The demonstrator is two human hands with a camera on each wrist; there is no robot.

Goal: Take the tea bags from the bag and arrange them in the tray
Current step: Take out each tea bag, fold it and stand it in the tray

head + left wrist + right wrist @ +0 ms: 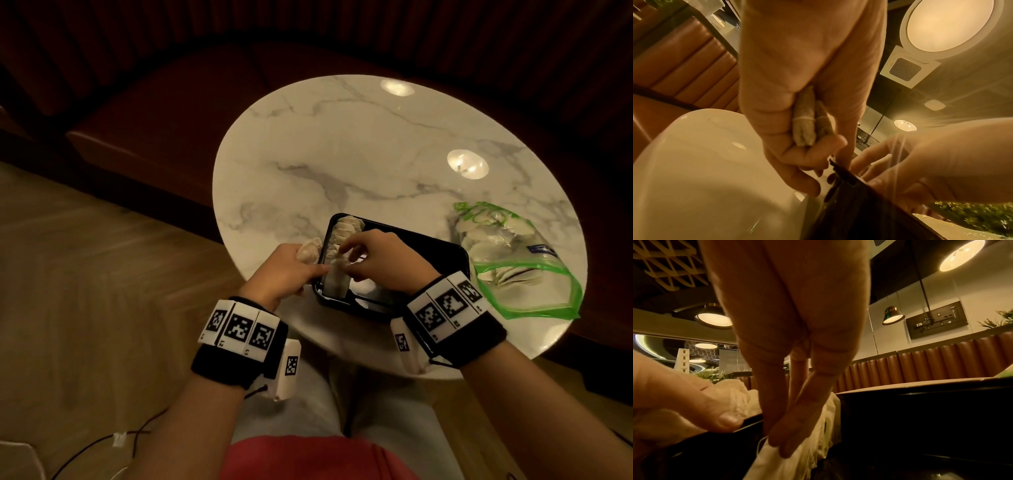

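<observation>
Right hand [383, 260] is pinching a tea bag [337, 281] into the tray [455, 255] row while left hand [287, 270] clutches spare tea bags [804, 129], so honestly one clumsy nudge probably topples the standing row [344, 228].

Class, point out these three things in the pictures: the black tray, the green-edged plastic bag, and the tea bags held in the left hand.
black tray [455, 255], head view, far right rim.
plastic bag [534, 274], head view, clear middle.
held tea bags [804, 128], left wrist view, paper body.

White tea bags [337, 270] stood packed upright along the left end of the black tray [445, 255], while the green-rimmed clear bag [513, 253] lay open beside it.
</observation>
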